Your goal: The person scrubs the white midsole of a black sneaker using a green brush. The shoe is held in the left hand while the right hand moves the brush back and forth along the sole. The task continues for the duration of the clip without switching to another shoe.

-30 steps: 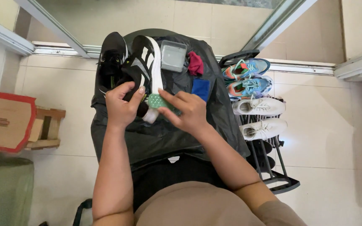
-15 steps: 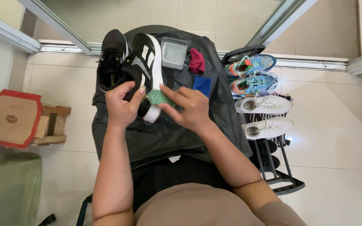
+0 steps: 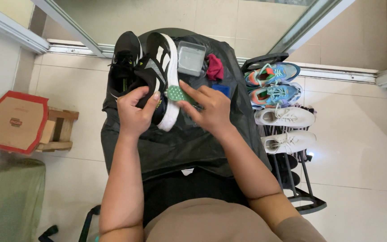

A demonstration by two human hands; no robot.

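Observation:
My left hand (image 3: 134, 112) grips the heel end of a black sneaker with white stripes and a white sole (image 3: 160, 71), tipped on its side over a black plastic sheet (image 3: 175, 143). My right hand (image 3: 204, 107) presses a small green sponge (image 3: 175, 94) against the white sole. A second black sneaker (image 3: 124, 60) lies just to the left of the held one.
A clear plastic tub (image 3: 191, 58), a dark red cloth (image 3: 214, 67) and a blue item (image 3: 222, 88) lie on the sheet. A black shoe rack (image 3: 292, 179) at the right holds colourful and white sneakers. A red-edged cardboard box (image 3: 16, 121) on a wooden stool stands left.
The view has shifted slightly. My right hand with the green sponge has slid a little along the white sole; the left hand keeps its hold.

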